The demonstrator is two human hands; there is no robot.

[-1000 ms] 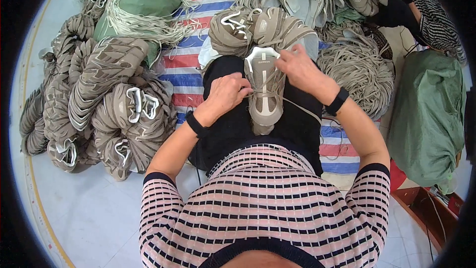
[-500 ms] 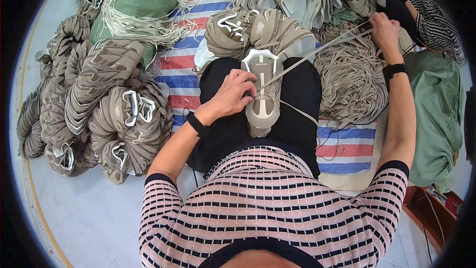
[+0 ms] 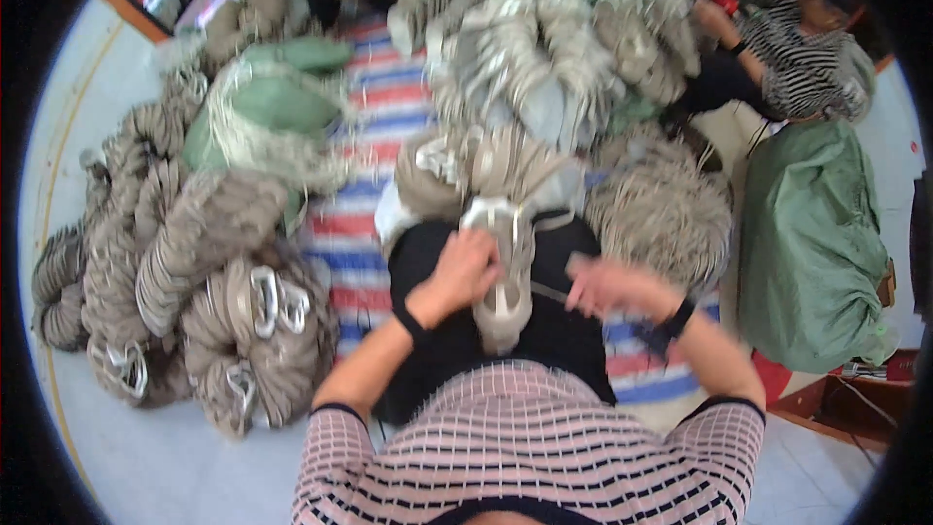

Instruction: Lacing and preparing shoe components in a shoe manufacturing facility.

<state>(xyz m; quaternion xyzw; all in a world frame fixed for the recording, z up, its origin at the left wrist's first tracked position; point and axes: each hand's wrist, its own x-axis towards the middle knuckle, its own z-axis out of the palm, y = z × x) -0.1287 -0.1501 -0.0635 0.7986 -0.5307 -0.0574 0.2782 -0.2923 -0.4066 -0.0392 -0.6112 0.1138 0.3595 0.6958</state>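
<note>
A beige shoe upper (image 3: 505, 306) with a pale lining lies over my dark-clad lap, its toe toward me. My left hand (image 3: 468, 267) is closed on its left side near the eyelets; the fingertips are partly hidden. To the right of the upper, my right hand (image 3: 622, 290) is smeared by motion. A thin beige shoelace (image 3: 550, 290) runs from the upper to its closed fingertips. Another piece of lace loops out at the upper's far right side. Just beyond lies a bundle of matching uppers (image 3: 505, 165).
Stacked uppers (image 3: 209, 233) fill the left. A heap of beige laces (image 3: 661, 214) lies right of my lap, and pale laces drape over a green sack (image 3: 267, 102). A large green bag (image 3: 807, 253) stands at right. Another person (image 3: 797, 49) works at the far right on the striped sheet (image 3: 364, 175).
My right hand has come down and inward from far out at the upper right, where it held the lace taut. The view has tilted up, showing more of the far side.
</note>
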